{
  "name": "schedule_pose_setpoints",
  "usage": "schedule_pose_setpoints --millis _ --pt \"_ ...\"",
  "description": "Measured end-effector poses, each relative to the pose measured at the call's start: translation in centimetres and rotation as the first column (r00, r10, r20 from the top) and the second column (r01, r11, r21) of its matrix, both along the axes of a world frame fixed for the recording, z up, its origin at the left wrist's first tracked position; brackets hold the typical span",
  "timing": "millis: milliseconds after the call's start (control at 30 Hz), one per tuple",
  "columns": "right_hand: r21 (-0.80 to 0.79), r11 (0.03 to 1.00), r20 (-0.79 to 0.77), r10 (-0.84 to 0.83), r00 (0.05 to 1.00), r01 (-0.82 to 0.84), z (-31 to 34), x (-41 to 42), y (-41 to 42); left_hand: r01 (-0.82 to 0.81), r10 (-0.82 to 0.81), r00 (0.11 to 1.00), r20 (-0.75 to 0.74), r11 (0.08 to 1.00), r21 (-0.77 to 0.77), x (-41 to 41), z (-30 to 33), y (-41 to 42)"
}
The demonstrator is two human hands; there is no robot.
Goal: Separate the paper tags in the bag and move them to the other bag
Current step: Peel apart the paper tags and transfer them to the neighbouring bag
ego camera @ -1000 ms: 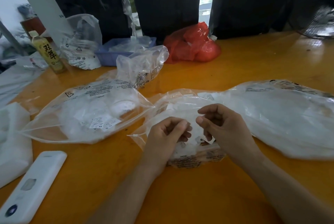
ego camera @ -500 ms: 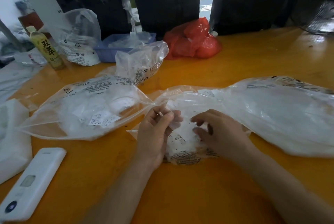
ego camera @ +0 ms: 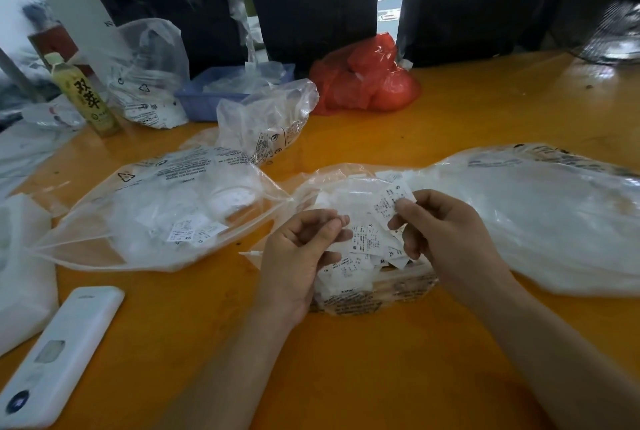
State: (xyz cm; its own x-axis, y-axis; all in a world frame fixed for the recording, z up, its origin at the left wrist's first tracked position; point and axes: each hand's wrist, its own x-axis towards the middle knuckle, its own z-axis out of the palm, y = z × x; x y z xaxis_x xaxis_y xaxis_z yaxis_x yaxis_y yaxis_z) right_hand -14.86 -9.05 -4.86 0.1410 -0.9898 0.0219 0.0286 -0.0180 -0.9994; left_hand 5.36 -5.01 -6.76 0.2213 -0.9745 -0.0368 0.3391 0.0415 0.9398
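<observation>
Paper tags (ego camera: 370, 242) pinched by both hands (ego camera: 298, 256) above clear bags on orange table (ego camera: 346, 360), dark curtains behind.

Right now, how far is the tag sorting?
Some tags already lie in the left bag, so part looks done. In hand: the right hand pinches one tag lifted off the pile, and the left hand pinches paper at its edge. Left: that pile, and how much more I cannot tell.
</observation>
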Motion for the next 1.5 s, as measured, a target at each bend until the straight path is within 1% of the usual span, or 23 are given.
schedule_pose_setpoints --millis 33,100,167,233,367,567,700,767,833,933,967,1100,1400,1500 --pt "0.036 0.999 0.071 0.019 0.997 -0.022 0.1 -0.1 0.0 0.002 -0.002 1.0 -0.021 1.0 0.013 -0.1 0.0 0.0" --pt "0.062 0.996 0.12 0.054 0.991 -0.062 0.0 -0.2 -0.2 0.011 -0.009 0.997 -0.082 1.0 0.021 -0.2 0.0 -0.1" --pt "0.048 0.995 0.103 0.078 0.992 -0.083 -0.1 -0.2 -0.3 0.027 -0.026 0.992 -0.125 1.0 0.006 -0.3 0.0 -0.1" --pt "0.017 0.996 0.069 0.086 0.994 -0.087 -0.1 -0.1 -0.2 0.039 -0.038 0.99 -0.138 0.999 0.002 -0.4 0.0 0.0" --pt "-0.043 0.997 0.015 0.061 0.998 -0.06 -0.1 0.1 0.1 0.055 -0.056 0.996 -0.071 0.998 -0.01 -0.5 -0.1 0.0" --pt "-0.16 0.987 -0.089 -0.03 0.996 0.015 0.4 0.0 0.8 0.112 -0.112 0.994 0.0 0.994 -0.013 -0.5 -0.2 0.3" --pt "-0.194 0.98 -0.027 -0.06 0.998 0.053 0.6 0.0 0.9 0.137 -0.136 0.99 0.04 0.991 -0.007 -0.5 -0.4 0.3" --pt "-0.265 0.962 -0.068 -0.081 0.994 0.06 0.7 0.0 1.0 0.143 -0.143 0.988 0.056 0.99 -0.008 -0.6 -0.4 0.3" --pt "-0.328 0.944 -0.145 -0.102 0.984 0.05 0.7 0.1 1.0 0.145 -0.143 0.986 0.083 0.989 -0.014 -0.6 -0.4 0.4" --pt "-0.403 0.915 -0.294 -0.113 0.949 -0.016 0.6 0.1 0.9 0.14 -0.136 0.981 0.14 0.99 -0.025 -0.6 -0.4 0.4" --pt "-0.412 0.91 -0.322 -0.105 0.941 -0.04 0.6 0.1 0.9 0.139 -0.134 0.98 0.147 0.99 -0.024 -0.6 -0.5 0.4" --pt "-0.455 0.887 -0.372 -0.106 0.922 -0.082 0.5 0.3 1.1 0.131 -0.125 0.976 0.177 0.991 -0.024 -0.6 -0.6 0.4" --pt "-0.527 0.844 -0.456 -0.178 0.872 -0.104 0.0 0.6 0.8 0.15 -0.137 0.944 0.301 0.988 -0.021 -0.6 -0.5 0.6" --pt "-0.481 0.865 -0.519 -0.151 0.841 -0.142 -0.4 0.5 0.6 0.136 -0.13 0.94 0.316 0.991 0.002 -0.6 -0.6 0.6"
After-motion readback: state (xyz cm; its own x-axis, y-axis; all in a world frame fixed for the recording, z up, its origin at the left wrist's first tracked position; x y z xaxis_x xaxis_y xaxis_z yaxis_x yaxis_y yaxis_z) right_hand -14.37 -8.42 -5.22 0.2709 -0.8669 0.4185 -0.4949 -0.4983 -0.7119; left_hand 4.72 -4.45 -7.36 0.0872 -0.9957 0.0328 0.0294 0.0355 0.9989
